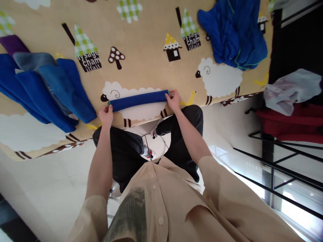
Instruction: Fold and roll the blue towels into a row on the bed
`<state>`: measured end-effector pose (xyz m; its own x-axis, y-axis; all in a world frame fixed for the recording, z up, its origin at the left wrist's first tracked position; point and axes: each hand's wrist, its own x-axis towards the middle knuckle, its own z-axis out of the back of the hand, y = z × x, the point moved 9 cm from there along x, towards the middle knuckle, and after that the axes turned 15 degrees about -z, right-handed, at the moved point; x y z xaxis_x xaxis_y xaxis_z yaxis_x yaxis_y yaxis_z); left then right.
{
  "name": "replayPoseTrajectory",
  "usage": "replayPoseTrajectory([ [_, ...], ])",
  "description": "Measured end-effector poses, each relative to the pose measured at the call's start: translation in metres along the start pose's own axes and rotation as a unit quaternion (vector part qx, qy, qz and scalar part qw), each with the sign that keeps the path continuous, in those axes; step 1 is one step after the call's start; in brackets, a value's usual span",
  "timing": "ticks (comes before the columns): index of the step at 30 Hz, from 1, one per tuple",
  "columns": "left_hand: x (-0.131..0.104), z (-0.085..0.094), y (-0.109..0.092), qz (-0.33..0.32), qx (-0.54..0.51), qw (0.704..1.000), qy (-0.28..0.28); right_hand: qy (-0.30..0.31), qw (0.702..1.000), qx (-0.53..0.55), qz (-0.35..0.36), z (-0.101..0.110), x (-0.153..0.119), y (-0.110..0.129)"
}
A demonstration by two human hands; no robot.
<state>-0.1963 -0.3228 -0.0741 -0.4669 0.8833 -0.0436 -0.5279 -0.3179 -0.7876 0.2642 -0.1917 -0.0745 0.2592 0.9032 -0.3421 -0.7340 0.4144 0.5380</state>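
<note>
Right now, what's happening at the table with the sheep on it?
A seated person pinches the ends of a long, narrow blue cloth, one in the left hand and one in the right hand. It stretches between them over the sheep-patterned tablecloth, near the edge. Long blue cloths lie to the left, and a crumpled blue cloth lies farther back, to the right.

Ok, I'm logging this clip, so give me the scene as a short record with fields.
left hand: pinches left end of blue strip
right hand: pinches its right end
blue strip: long, narrow, nearly straight
surface: sheep-print tablecloth
left side: pile of blue cloths, one purple
upper right: crumpled blue cloth, green trim
</note>
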Motion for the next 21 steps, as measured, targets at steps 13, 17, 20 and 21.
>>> replayPoseTrajectory([
  [13,-0.042,-0.064,-0.135,-0.226,0.074,0.962,0.134,0.082,0.958,-0.135,0.241,-0.035,-0.068,0.113],
  [17,-0.046,-0.079,-0.122,-0.221,0.088,0.954,0.18,0.141,0.94,-0.167,0.262,-0.052,-0.077,0.102],
  [20,-0.05,-0.06,-0.097,-0.196,0.102,0.961,0.167,0.142,0.944,-0.158,0.251,-0.037,-0.062,0.084],
  [21,-0.054,-0.049,-0.091,-0.178,0.103,0.968,0.144,0.142,0.946,-0.15,0.249,-0.031,-0.055,0.08],
])
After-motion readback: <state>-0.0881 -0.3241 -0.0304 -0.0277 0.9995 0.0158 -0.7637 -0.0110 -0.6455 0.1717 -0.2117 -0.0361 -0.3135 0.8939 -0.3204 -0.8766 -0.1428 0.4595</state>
